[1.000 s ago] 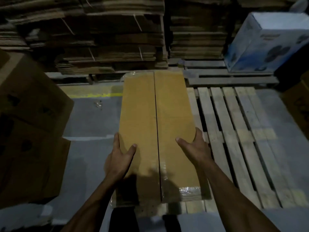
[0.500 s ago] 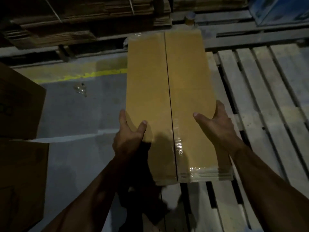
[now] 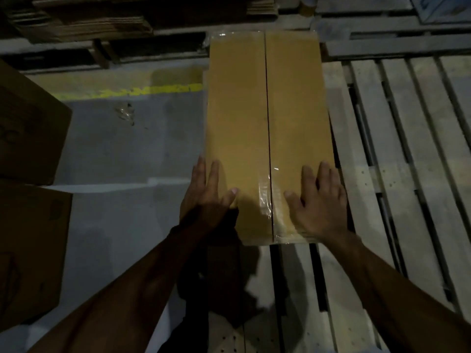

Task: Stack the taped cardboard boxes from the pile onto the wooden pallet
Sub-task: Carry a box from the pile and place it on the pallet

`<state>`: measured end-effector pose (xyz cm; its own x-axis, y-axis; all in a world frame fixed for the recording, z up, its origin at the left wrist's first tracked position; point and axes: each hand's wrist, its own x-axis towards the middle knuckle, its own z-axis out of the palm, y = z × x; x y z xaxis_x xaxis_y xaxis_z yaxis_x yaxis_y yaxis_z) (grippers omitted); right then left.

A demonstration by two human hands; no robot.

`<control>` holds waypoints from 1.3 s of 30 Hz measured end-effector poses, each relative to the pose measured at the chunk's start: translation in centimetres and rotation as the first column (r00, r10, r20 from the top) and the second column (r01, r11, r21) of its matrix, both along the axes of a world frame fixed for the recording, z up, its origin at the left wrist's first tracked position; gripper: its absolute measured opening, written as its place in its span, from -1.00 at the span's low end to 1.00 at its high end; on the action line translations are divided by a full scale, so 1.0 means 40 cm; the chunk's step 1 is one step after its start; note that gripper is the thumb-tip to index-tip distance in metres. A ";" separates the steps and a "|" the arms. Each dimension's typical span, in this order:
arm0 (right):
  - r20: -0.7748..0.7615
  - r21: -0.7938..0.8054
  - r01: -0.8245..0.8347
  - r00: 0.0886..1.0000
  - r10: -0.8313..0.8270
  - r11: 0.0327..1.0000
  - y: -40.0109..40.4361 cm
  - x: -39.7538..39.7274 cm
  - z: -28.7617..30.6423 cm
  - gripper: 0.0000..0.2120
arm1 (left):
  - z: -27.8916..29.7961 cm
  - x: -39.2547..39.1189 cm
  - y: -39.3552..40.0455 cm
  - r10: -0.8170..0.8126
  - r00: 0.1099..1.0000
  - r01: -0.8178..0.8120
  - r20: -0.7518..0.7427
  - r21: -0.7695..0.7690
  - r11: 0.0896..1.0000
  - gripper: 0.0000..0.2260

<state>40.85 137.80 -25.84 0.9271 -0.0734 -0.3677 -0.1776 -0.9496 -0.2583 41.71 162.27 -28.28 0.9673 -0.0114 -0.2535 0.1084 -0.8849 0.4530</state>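
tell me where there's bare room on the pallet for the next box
The wooden pallet shows bare slats right of the taped box, out to the frame edge. The left edge is taken by that box, under the left hand and right hand.

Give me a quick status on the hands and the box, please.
Both hands flat on the box: left hand at its left edge, right hand on top. Box at the pallet's left edge. Nothing in the way.
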 end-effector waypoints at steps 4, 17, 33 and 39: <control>-0.167 -0.093 -0.197 0.969 0.180 0.976 -0.023 -0.103 0.008 0.09 | 0.017 -0.108 0.019 -0.232 0.972 0.219 0.040 0.205 0.954 -0.11; -0.164 -0.149 -0.307 0.945 0.282 0.940 -0.032 -0.079 0.005 0.07 | -0.014 -0.116 0.030 -0.412 0.905 0.376 0.105 0.258 0.890 -0.32; -0.109 -0.168 -0.292 0.955 0.276 0.942 0.034 0.228 -0.003 0.06 | 0.024 0.176 0.077 -0.377 0.924 0.378 -0.061 0.290 0.879 0.09; -0.121 -0.165 -0.285 0.956 0.267 0.944 0.046 0.281 -0.005 0.04 | 0.044 0.225 0.082 -0.357 0.930 0.367 -0.087 0.247 0.897 0.04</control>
